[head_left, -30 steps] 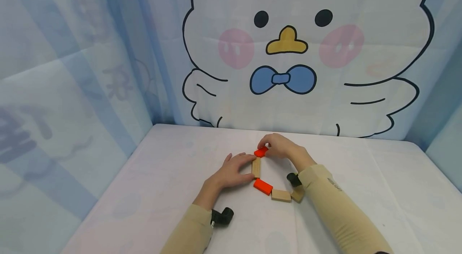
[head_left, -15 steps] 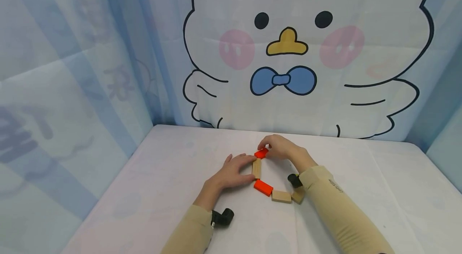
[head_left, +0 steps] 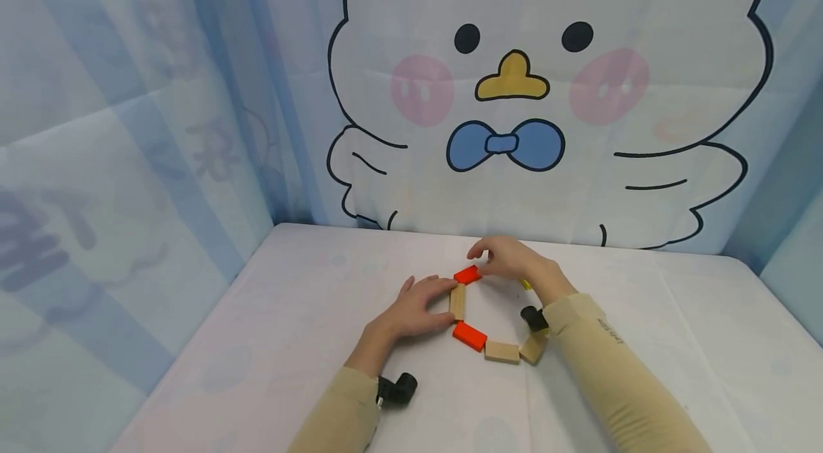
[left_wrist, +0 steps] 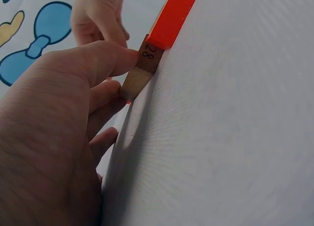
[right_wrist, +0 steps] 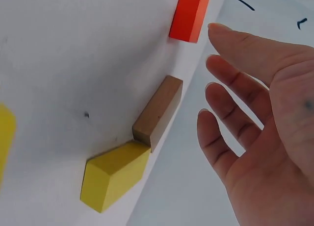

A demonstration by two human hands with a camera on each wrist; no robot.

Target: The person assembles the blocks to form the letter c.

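Observation:
My left hand (head_left: pixel 414 306) pinches an upright-grained plain wooden block (head_left: pixel 458 303) at its two ends, thumb at the near end and a fingertip at the far end. In the left wrist view the thumb lies against this block (left_wrist: pixel 137 81), close to a red block (left_wrist: pixel 174 20). Just off the far red block (head_left: pixel 467 274) is my right hand (head_left: pixel 511 260), its fingers spread loosely. The right wrist view shows that hand (right_wrist: pixel 260 98) holding nothing, with a gap between thumb and the red block (right_wrist: pixel 190 15).
A curved row continues nearer me with a red block (head_left: pixel 469 336) and two plain wooden blocks (head_left: pixel 501 352). On the right side, a plain block (right_wrist: pixel 158 108) meets a yellow block (right_wrist: pixel 115 177); another yellow piece (right_wrist: pixel 6 138) shows at the edge. A patterned curtain (head_left: pixel 514 188) stands behind the table.
My right hand has let go of the far red block and drawn slightly to the right. The left hand keeps its place on the wooden block.

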